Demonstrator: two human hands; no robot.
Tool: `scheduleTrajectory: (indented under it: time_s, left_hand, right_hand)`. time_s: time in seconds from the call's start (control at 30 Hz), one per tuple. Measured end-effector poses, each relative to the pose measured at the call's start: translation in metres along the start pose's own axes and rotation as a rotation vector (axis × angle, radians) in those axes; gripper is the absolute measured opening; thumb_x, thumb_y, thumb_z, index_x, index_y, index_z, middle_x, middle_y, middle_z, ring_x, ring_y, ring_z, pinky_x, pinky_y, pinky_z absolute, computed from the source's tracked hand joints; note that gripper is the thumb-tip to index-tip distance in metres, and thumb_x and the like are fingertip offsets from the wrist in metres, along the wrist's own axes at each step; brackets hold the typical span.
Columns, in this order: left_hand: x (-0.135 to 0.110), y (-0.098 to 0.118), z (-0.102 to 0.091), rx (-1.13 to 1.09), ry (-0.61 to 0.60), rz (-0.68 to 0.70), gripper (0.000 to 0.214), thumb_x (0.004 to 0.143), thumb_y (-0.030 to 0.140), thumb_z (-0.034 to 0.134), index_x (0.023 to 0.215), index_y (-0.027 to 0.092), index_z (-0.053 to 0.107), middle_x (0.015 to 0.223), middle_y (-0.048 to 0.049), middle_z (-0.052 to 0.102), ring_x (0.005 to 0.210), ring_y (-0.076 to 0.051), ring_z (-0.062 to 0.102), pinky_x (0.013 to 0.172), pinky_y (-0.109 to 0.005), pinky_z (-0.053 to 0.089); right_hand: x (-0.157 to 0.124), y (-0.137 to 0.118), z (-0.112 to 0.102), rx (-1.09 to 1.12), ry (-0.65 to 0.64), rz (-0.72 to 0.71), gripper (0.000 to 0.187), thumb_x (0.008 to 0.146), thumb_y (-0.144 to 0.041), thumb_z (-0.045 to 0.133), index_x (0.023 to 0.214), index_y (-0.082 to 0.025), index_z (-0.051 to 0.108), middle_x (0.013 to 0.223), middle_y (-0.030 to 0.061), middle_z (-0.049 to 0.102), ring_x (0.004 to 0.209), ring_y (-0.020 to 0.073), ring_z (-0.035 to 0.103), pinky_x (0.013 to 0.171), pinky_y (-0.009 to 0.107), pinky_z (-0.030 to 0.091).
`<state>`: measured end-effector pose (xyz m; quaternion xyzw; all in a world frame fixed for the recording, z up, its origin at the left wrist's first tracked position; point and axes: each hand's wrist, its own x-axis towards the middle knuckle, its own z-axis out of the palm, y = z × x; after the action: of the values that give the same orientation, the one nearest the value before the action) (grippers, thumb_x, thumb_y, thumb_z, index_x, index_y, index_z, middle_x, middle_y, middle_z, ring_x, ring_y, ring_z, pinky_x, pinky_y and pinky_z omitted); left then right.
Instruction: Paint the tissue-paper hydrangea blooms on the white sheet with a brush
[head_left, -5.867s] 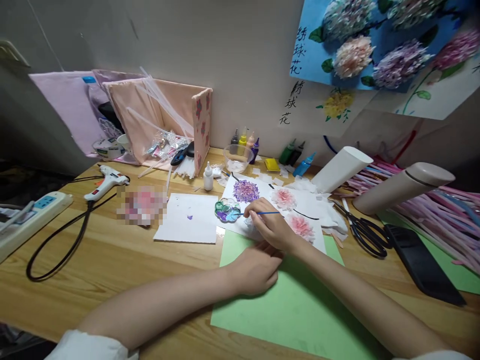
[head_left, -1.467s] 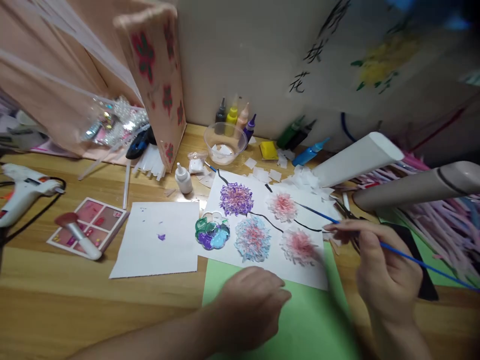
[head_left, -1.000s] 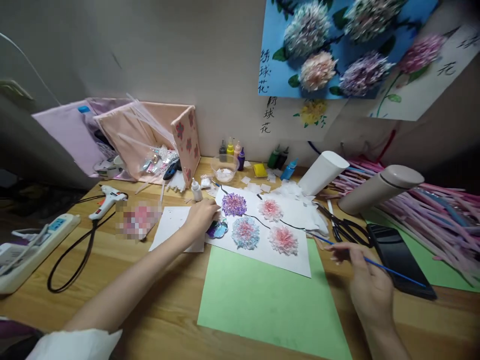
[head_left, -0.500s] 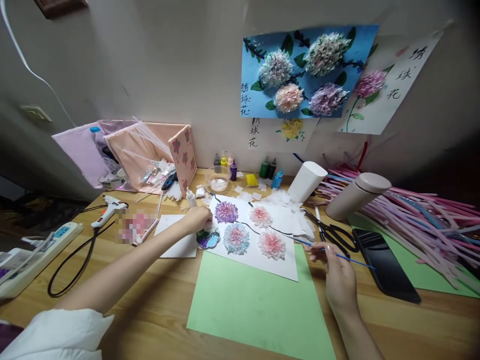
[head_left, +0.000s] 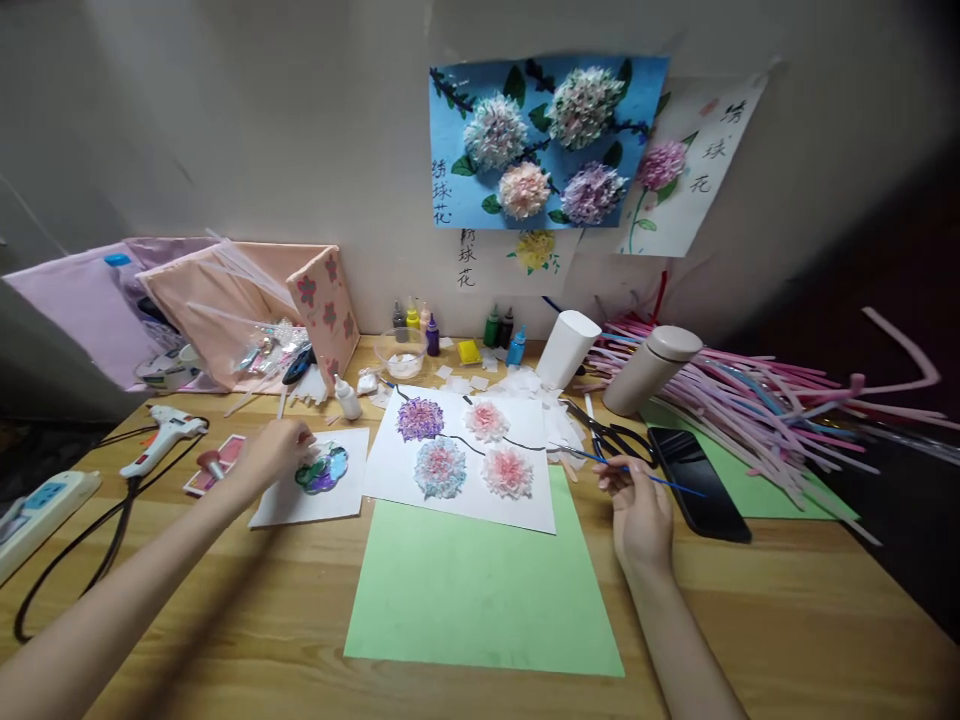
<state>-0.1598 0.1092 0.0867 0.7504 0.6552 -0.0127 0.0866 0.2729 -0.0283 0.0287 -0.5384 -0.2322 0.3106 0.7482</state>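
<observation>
Left hand [head_left: 279, 452] curled at upper-left edge of paint palette [head_left: 328, 476], which is over white card [head_left: 346, 505]; cannot tell if gripping. Right hand [head_left: 641, 515] pinches blue paintbrush [head_left: 679, 487] near paper [head_left: 394, 477] bearing four flowers [head_left: 441, 468].

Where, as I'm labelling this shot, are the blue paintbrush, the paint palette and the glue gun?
Blue paintbrush [head_left: 677, 486]: head view, on the rear part of its handle.
Paint palette [head_left: 322, 470]: head view, on its paint-covered middle.
Glue gun [head_left: 160, 440]: head view, on its white body.
</observation>
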Motion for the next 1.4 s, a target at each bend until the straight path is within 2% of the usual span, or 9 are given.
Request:
scheduleTrajectory:
  time_s: [0.17,0.3,0.5,0.73,0.87,1.03,1.2,1.3,1.4]
  left_hand:
    - [0.001,0.057,0.013,-0.09,0.053,0.113,0.034,0.088,0.033,0.033,0.095,0.015,0.061,0.106,-0.0143,0.064,0.104,-0.032,0.056,0.086,-0.037,0.039]
    - [0.024,0.092,0.027,-0.202,0.006,0.126,0.029,0.085,0.031,0.041,0.103,0.015,0.058,0.106,-0.0122,0.065,0.102,-0.028,0.058,0.086,-0.033,0.041]
    - [0.055,0.099,0.042,-0.331,-0.015,0.021,0.04,0.062,0.029,0.067,0.097,0.014,0.055,0.094,-0.0099,0.065,0.093,-0.028,0.06,0.076,-0.031,0.044]
    - [0.056,0.098,0.032,-0.567,-0.212,0.001,0.045,0.051,0.055,0.071,0.066,0.017,0.054,0.052,0.0047,0.048,0.054,-0.016,0.051,0.05,-0.023,0.036]
    - [0.037,0.095,0.017,-0.712,-0.278,0.039,0.052,0.054,0.067,0.064,0.064,0.017,0.053,0.047,0.0062,0.041,0.046,-0.011,0.04,0.044,-0.022,0.032]
    - [-0.009,0.089,0.01,-0.929,-0.215,0.005,0.054,0.063,0.067,0.06,0.078,0.015,0.057,0.06,0.0021,0.053,0.055,-0.013,0.05,0.048,-0.021,0.037]
    - [-0.071,0.099,0.041,-1.363,-0.143,-0.195,0.049,0.059,0.05,0.076,0.087,0.013,0.06,0.07,-0.0012,0.063,0.057,-0.013,0.056,0.051,-0.021,0.042]
    - [-0.101,0.122,0.068,-1.468,0.076,-0.337,0.038,0.059,0.04,0.081,0.075,0.013,0.058,0.056,0.0025,0.059,0.049,-0.01,0.053,0.047,-0.019,0.043]
    - [-0.115,0.156,0.087,-1.591,0.207,-0.468,0.031,0.062,0.023,0.081,0.081,0.014,0.059,0.078,-0.0034,0.069,0.066,-0.016,0.064,0.055,-0.021,0.052]
  right_hand:
    - [-0.002,-0.001,0.001,-0.003,-0.022,0.001,0.027,0.074,-0.043,0.06,0.072,-0.016,0.059,0.065,0.0017,0.063,0.057,0.011,0.052,0.056,0.024,0.041]
    - [-0.002,-0.001,-0.002,-0.024,-0.021,-0.012,0.026,0.076,-0.042,0.059,0.072,-0.016,0.059,0.065,0.0018,0.063,0.057,0.0123,0.053,0.056,0.026,0.042]
    - [0.002,-0.006,-0.006,0.03,0.038,0.021,0.025,0.072,-0.041,0.063,0.072,-0.016,0.06,0.063,0.0025,0.064,0.056,0.0138,0.056,0.052,0.026,0.042]
    - [0.003,-0.01,-0.009,0.019,0.063,0.038,0.025,0.071,-0.041,0.063,0.07,-0.016,0.06,0.061,0.001,0.063,0.056,0.013,0.056,0.051,0.025,0.041]
    - [0.005,-0.011,-0.01,0.035,0.082,0.051,0.024,0.069,-0.039,0.064,0.069,-0.016,0.06,0.06,0.001,0.063,0.055,0.0122,0.056,0.051,0.024,0.04]
    - [0.007,-0.016,-0.014,0.083,0.113,-0.029,0.023,0.071,-0.038,0.06,0.069,-0.016,0.059,0.057,0.0008,0.063,0.055,0.011,0.056,0.052,0.022,0.039]
    - [0.007,-0.024,-0.021,0.235,0.15,-0.127,0.021,0.071,-0.037,0.057,0.068,-0.016,0.058,0.054,-0.0022,0.061,0.05,0.009,0.054,0.049,0.02,0.038]
    - [0.005,-0.028,-0.022,0.283,0.149,-0.118,0.019,0.069,-0.036,0.058,0.068,-0.017,0.058,0.053,-0.0029,0.061,0.05,0.0085,0.055,0.048,0.019,0.038]
    - [0.0,-0.029,-0.018,0.277,0.119,-0.093,0.019,0.068,-0.035,0.059,0.066,-0.017,0.059,0.053,-0.0024,0.06,0.051,0.0089,0.056,0.047,0.019,0.039]
